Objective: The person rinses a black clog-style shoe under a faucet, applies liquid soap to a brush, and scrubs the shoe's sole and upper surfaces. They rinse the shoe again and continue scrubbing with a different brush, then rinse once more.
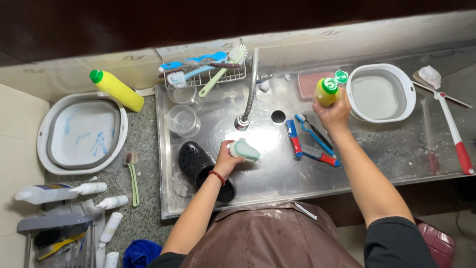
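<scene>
A wet steel counter [277,173] below a tiled wall. The left hand [227,160] grips a green brush [245,150]; at two o'clock, the right hand [333,115] clasps a yellow bottle [327,92].

both arms outstretched, left hand [227,160] and right hand [333,114] with fingers curled in grips

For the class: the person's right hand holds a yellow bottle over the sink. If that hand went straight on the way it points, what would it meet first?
Probably the pinkish container just beyond the right hand and its yellow bottle; height is unclear, so it might pass above.
</scene>
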